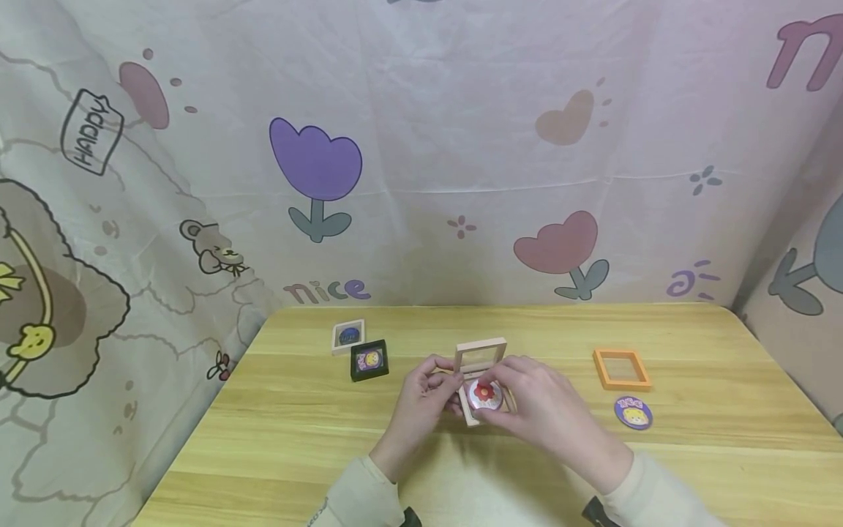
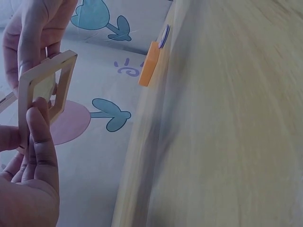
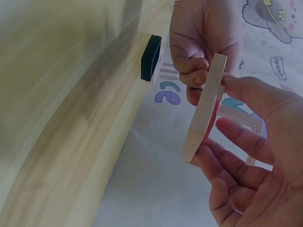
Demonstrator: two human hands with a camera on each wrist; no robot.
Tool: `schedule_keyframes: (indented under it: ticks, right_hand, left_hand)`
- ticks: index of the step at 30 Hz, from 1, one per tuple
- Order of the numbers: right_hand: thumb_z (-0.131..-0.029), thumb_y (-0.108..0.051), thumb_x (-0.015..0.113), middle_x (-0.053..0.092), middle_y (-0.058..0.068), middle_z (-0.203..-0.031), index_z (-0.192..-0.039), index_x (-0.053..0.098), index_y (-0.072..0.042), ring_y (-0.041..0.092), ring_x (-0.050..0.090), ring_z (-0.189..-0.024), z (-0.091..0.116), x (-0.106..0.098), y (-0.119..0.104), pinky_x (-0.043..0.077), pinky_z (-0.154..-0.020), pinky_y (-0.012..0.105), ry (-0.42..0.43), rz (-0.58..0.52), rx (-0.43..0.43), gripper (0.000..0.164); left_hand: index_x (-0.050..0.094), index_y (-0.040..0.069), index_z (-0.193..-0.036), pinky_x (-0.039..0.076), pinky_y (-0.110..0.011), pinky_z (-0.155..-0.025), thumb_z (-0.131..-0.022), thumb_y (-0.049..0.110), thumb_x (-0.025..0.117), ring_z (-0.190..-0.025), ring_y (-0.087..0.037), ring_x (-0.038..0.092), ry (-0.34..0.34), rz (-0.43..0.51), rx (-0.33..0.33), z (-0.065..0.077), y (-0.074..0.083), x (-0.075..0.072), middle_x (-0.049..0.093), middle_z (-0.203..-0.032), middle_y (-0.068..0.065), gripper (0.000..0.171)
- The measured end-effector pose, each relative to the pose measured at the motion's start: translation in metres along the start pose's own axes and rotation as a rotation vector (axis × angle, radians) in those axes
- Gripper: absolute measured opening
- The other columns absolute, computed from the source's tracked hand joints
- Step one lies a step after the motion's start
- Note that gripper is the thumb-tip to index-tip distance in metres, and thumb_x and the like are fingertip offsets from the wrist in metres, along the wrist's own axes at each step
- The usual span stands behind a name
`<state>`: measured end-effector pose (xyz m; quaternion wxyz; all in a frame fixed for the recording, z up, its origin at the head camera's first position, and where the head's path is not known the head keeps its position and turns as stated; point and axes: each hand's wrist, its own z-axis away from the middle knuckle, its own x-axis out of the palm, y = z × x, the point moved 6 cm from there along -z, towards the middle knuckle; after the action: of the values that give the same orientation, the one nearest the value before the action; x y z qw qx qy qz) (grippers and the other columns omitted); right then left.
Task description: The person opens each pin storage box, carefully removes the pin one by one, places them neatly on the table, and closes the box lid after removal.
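My left hand grips the left side of a beige hinged display frame, held above the table with its windowed lid raised at the back. A round badge with a red flower lies against the lower half. Thumb and fingers of my right hand pinch the badge at its edges. In the left wrist view the left fingers curl behind the frame. The right wrist view shows the frame edge-on, with the badge's red rim against its inner side.
To the left on the wooden table are a black frame holding a badge and a white frame with a dark blue disc. An orange frame and a purple round badge lie right. Patterned cloth hangs behind.
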<state>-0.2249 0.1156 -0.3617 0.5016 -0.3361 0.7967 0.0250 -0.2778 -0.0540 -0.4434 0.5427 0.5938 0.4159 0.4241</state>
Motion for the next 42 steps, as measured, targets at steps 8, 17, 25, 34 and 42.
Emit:
schedule_keyframes:
  ticks: [8, 17, 25, 34, 42]
  right_hand:
    - [-0.074, -0.031, 0.097, 0.073, -0.011, -0.092, -0.1, 0.078, -0.02, 0.0, 0.059, -0.075, 0.0, 0.002, -0.001, 0.051, -0.062, 0.019, 0.006, 0.01, -0.012, 0.034]
    - [-0.075, -0.031, 0.094, 0.067, -0.015, -0.087, -0.097, 0.076, -0.024, -0.004, 0.051, -0.071, 0.002, 0.001, 0.0, 0.045, -0.058, 0.017, 0.012, 0.014, -0.006, 0.03]
    - [-0.073, -0.03, 0.093, 0.07, -0.015, -0.09, -0.101, 0.078, -0.025, 0.001, 0.064, -0.077, 0.005, -0.007, 0.008, 0.053, -0.063, 0.019, 0.015, 0.016, 0.059, 0.032]
    - [-0.077, -0.035, 0.092, 0.071, -0.017, -0.095, -0.105, 0.078, -0.027, 0.006, 0.068, -0.084, 0.009, -0.017, 0.033, 0.052, -0.064, 0.024, -0.041, 0.016, 0.165, 0.032]
    - [-0.081, -0.033, 0.09, 0.072, -0.01, -0.096, -0.109, 0.08, -0.02, 0.012, 0.069, -0.084, 0.02, -0.019, 0.07, 0.05, -0.063, 0.026, -0.093, 0.014, 0.252, 0.032]
  left_hand:
    - [0.06, -0.008, -0.119, 0.063, -0.023, -0.063, -0.105, 0.006, 0.066, -0.065, -0.01, 0.068, -0.007, 0.02, 0.006, 0.0, 0.0, 0.0, 0.078, -0.087, -0.003, 0.02]
    - [0.061, -0.006, -0.12, 0.064, -0.025, -0.064, -0.106, 0.006, 0.065, -0.066, -0.01, 0.069, 0.0, 0.016, -0.019, 0.001, -0.002, 0.0, 0.079, -0.088, -0.004, 0.018]
    - [0.06, -0.004, -0.121, 0.064, -0.026, -0.065, -0.106, 0.009, 0.064, -0.067, -0.012, 0.069, 0.011, 0.004, -0.036, 0.0, -0.007, -0.005, 0.08, -0.097, -0.02, 0.021]
    - [0.06, -0.003, -0.122, 0.064, -0.027, -0.065, -0.108, 0.01, 0.063, -0.066, -0.012, 0.07, 0.031, -0.016, -0.041, -0.004, -0.008, -0.015, 0.078, -0.102, -0.027, 0.02]
    - [0.06, -0.005, -0.122, 0.062, -0.023, -0.063, -0.108, 0.012, 0.064, -0.064, -0.011, 0.068, 0.027, 0.024, -0.024, -0.005, -0.002, -0.019, 0.078, -0.101, -0.027, 0.022]
